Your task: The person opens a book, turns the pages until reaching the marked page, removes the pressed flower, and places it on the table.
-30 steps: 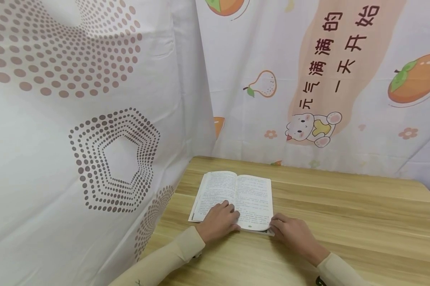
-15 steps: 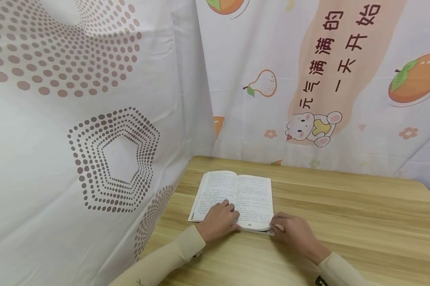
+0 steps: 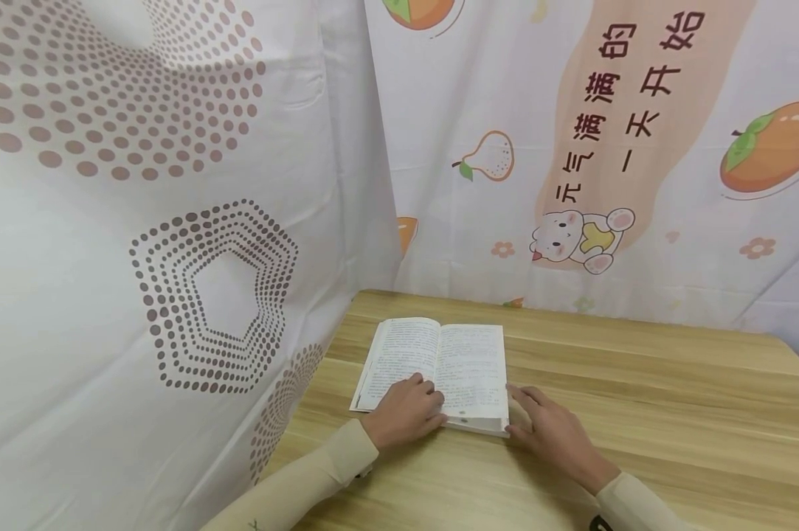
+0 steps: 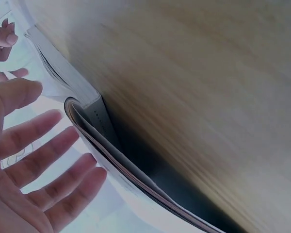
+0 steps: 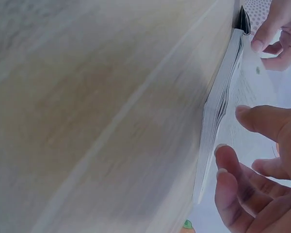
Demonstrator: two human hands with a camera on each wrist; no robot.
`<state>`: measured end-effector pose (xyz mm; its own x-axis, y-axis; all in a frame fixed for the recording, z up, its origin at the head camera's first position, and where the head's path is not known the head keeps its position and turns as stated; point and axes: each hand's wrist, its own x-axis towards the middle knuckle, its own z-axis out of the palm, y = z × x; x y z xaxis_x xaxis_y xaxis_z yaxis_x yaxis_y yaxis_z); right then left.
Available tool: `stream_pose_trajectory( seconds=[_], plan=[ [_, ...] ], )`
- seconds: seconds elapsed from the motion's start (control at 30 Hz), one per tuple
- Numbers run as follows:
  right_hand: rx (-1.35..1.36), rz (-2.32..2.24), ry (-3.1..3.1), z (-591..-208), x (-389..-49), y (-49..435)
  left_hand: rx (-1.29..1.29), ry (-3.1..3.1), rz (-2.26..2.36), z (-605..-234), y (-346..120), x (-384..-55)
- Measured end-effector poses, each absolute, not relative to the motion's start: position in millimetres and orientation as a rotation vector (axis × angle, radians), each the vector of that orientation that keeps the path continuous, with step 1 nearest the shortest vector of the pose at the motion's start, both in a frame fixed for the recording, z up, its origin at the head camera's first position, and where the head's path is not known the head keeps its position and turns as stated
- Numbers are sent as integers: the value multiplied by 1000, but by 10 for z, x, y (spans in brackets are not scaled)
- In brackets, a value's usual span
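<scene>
An open paperback book lies on the wooden table, its pages printed with small text. My left hand rests over the lower left page beside the spine; in the left wrist view its fingers are spread and fairly straight along the book's curved lower edge. At the lower right corner is my right hand, thumb and fingers apart around the book's right side. The right wrist view shows its thumb over the page and its fingers loosely bent near the page edges, pinching nothing visible. A right page stands slightly raised at its bottom edge.
The wooden table extends to the right of the book. A white dotted curtain hangs close along the left, and a fruit-printed curtain with writing hangs behind the table.
My right hand has loosened from the page corner, its thumb and fingers parting. The right page's lower corner, curled before, now lies flatter but a little raised. My left hand stays in place.
</scene>
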<state>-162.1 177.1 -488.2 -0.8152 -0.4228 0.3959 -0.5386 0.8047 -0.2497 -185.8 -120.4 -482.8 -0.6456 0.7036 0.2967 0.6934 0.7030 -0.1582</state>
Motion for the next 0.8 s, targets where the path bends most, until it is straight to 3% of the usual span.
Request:
stream_pose_trajectory(
  seconds=[0.23,0.53,0.8],
  plan=[
    [710,521,-2719,-4917,-1622,1778,-1047,-2513,-49,-4818,-1202,-1844],
    [914,541,-2685,-4963,-1613,1786,-1079,-2357,-103,-4843,-1187,-1849],
    [948,504,-2669,-4946,-1625,1781,-1029,-2395,75,-4854,-1202,-1839]
  ],
)
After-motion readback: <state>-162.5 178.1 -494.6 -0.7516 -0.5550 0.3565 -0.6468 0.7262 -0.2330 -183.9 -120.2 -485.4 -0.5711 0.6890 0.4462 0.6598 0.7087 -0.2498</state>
